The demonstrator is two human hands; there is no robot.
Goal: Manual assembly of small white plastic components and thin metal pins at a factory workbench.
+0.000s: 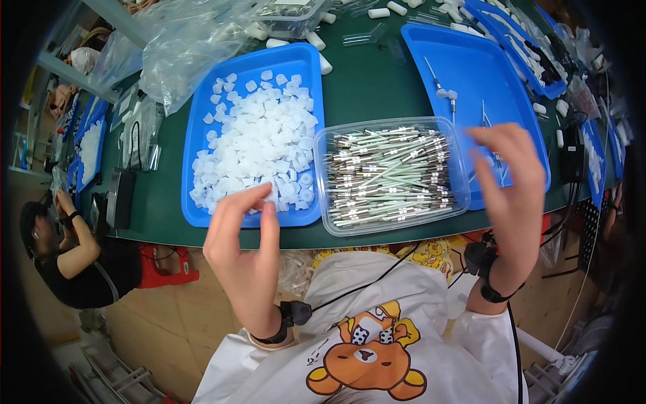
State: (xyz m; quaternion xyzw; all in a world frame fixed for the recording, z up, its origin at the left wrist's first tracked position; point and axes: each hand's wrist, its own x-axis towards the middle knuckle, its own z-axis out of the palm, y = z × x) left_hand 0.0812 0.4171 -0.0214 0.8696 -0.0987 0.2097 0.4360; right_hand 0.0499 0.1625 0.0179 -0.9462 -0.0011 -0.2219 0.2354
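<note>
- Closest in the head view: white shirt [370, 303] with a brown bear on it.
- Left hand [237, 252]: at the near edge of a blue tray [306, 64] full of small white bits [262, 135]; fingers bent, tips close together; cannot tell if pinching any.
- Right hand [518, 175]: blurry, by a second blue tray [434, 54]; fingers loose and apart.
- On the green bench [363, 84], between both trays: clear box [397, 227] full of thin sticks [387, 175].

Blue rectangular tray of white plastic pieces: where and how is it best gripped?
Probably the raised left and right rims of the blue rectangular tray, from the near side; the clear plastic box crowds the right rim's near end, so hold beyond it.
</note>
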